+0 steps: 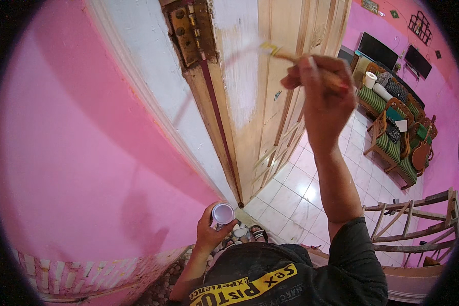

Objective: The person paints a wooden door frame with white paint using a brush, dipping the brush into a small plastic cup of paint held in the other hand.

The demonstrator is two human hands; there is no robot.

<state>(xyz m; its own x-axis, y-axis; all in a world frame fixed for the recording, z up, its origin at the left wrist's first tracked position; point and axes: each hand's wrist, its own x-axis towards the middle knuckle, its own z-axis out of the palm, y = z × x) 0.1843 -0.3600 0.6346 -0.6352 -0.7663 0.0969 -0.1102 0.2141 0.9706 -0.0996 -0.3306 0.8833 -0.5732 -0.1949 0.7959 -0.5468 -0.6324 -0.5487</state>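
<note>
My right hand (pixel 327 94) is raised in front of the wooden door (pixel 283 97), its fingers closed round the handle of a paintbrush (pixel 282 54). The bristles point left and look blurred, close to the door's edge strip. White paint (pixel 237 71) covers part of that strip, with bare wood beside it. Low down near my body, my left hand (pixel 207 235) grips a small round paint pot (pixel 223 213) with pale stuff inside. A rusty hinge (pixel 191 33) joins the door to its white-painted frame (pixel 153 61).
A pink wall (pixel 81 153) stands close on my left. On the right, a wooden ladder (pixel 418 229) is on the white tiled floor (pixel 301 188), with cushioned seats (pixel 392 137) beyond it. Dark screens (pixel 377 50) stand farther back. A sandalled foot (pixel 259 234) shows below.
</note>
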